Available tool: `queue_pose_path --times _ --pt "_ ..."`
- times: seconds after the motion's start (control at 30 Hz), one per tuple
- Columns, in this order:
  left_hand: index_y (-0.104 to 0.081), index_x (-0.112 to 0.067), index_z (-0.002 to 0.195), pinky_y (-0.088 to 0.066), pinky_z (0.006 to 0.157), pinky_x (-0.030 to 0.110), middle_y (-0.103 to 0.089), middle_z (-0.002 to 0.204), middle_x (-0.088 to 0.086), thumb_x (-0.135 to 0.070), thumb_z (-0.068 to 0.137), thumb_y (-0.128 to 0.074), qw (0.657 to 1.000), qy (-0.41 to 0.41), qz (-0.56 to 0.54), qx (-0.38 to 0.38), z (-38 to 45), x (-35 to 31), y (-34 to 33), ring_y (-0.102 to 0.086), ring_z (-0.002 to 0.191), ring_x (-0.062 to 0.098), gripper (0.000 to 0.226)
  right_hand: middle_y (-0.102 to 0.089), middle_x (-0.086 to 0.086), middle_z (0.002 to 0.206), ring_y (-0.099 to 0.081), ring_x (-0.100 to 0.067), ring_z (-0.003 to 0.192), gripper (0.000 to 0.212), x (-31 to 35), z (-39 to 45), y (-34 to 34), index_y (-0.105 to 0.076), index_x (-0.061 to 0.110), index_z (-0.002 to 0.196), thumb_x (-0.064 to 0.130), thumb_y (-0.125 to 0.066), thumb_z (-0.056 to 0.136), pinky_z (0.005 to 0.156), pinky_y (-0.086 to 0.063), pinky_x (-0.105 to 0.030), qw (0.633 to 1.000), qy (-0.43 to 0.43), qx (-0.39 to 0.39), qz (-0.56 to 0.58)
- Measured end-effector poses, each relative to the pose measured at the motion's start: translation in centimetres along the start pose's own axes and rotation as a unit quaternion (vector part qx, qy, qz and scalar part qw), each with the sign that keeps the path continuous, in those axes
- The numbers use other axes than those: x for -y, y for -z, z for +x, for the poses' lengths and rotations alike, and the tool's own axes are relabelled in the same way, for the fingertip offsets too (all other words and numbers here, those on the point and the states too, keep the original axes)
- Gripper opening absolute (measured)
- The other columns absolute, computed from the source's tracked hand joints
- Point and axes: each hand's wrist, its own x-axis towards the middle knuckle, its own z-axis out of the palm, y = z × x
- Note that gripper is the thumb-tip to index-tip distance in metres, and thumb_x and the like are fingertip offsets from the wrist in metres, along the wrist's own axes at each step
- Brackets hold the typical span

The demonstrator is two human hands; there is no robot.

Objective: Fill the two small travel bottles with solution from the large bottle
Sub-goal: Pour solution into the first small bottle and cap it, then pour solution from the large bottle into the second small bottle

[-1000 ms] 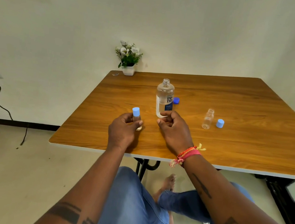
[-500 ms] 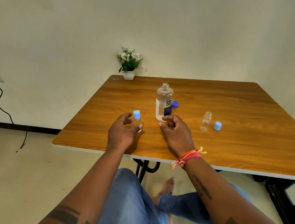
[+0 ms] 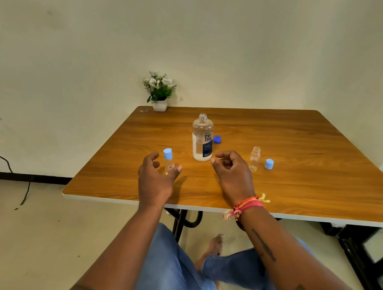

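Large bottle (image 3: pixel 202 138) uncapped, upright mid-table (image 3: pixel 299 193), dark blue cap (image 3: pixel 217 139) just right of it, capped travel bottle (image 3: pixel 168 161) to its left between spread fingers of left hand (image 3: pixel 156 180), not gripped, open travel bottle (image 3: pixel 254 158) and light blue cap (image 3: pixel 269 164) to its right, right hand (image 3: pixel 232 175) loosely curled, empty, near its base.

Open wood on table (image 3: pixel 300 186) right of and behind light blue cap (image 3: pixel 269 164); near edge free too. Centre lane crowded: uncapped large bottle (image 3: pixel 202 137), dark blue cap (image 3: pixel 217 139) just beside it, open small bottle (image 3: pixel 254 158) to the right. Capped small bottle (image 3: pixel 168 160) between left hand (image 3: pixel 156 179) fingers. Flower pot (image 3: pixel 159 104) blocking far-left corner.
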Motion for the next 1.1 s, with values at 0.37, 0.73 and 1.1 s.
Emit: queue_pose_path --times 0.37,0.73,1.1 --pt "-0.049 -0.026 0.121 -0.04 0.061 0.019 -0.058 0.112 -0.003 -0.046 0.08 -0.082 1.0 -0.004 -0.011 -0.026 -1.8 -1.5 0.6 -0.058 0.101 0.015 0.056 -0.068 0.006 0.092 -0.065 -0.012 0.086 0.019 0.7 -1.0 0.7 -0.066 0.029 0.111 0.037 -0.07 0.094 0.074 -0.056 -0.031 1.0 -0.002 0.008 0.01" --pt "-0.056 -0.026 0.105 -0.046 0.066 0.023 -0.064 0.096 -0.007 -0.045 0.08 -0.081 0.998 -0.038 -0.016 0.038 -3.1 -4.7 -2.6 -0.063 0.089 0.01 0.04 -0.067 0.006 0.088 -0.064 -0.009 0.08 0.019 0.6 -1.6 3.2 -0.066 0.027 0.111 0.035 -0.07 0.094 0.068 -0.049 -0.023 1.0 -0.008 -0.001 -0.008" --pt "-0.07 -0.024 0.106 -0.039 0.062 0.01 -0.067 0.09 -0.013 -0.036 0.091 -0.073 0.984 -0.093 -0.018 0.154 -4.4 -6.7 -12.1 -0.06 0.08 -0.003 0.019 -0.061 0.007 0.075 -0.058 -0.01 0.066 0.016 -3.1 0.1 8.1 -0.064 0.027 0.109 0.028 -0.068 0.094 0.06 -0.045 -0.03 0.986 -0.036 -0.161 -0.033"
